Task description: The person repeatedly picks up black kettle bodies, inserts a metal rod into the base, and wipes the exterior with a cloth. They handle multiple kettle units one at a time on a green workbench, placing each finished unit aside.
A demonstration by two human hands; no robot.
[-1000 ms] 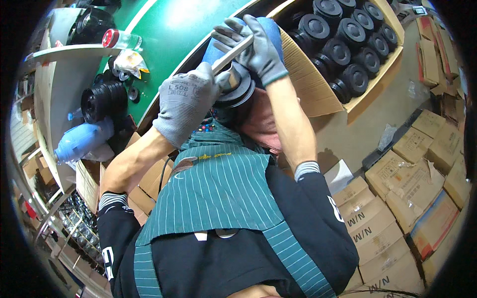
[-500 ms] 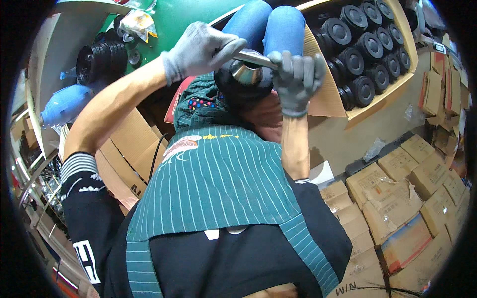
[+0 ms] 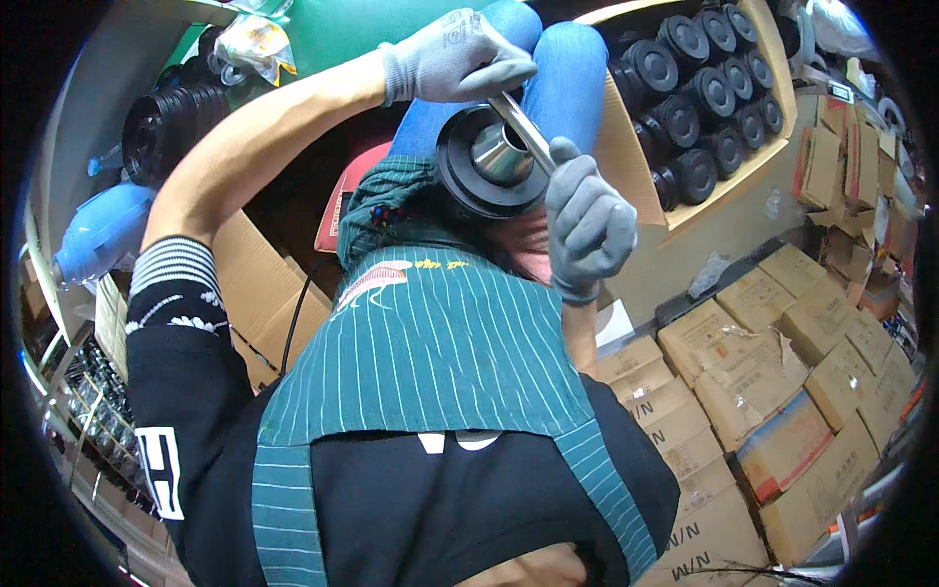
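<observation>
Both of my hands wear grey gloves and are closed on a silver metal bar (image 3: 525, 134). My left hand (image 3: 455, 59) grips its far end, and my right hand (image 3: 590, 220) is wrapped round the near end. The bar slants across a polished metal cylinder (image 3: 501, 155) that stands up from the middle of a black round part (image 3: 468, 193). That part rests at my lap, tilted so that its wide stepped rim faces up. Whether the bar is joined to the cylinder, I cannot tell.
An open cardboard box (image 3: 631, 152) at the far right holds rows of black round parts (image 3: 686, 39). Stacked closed cartons (image 3: 724, 342) fill the right side. On the left are a stack of black discs (image 3: 168, 127), a blue bottle (image 3: 106, 230) and a plastic bag (image 3: 256, 47) on a green surface.
The bar has swung from nearly level to a steep slant. My right hand has come nearer and my left hand has shifted right. The black part's rim now shows more fully.
</observation>
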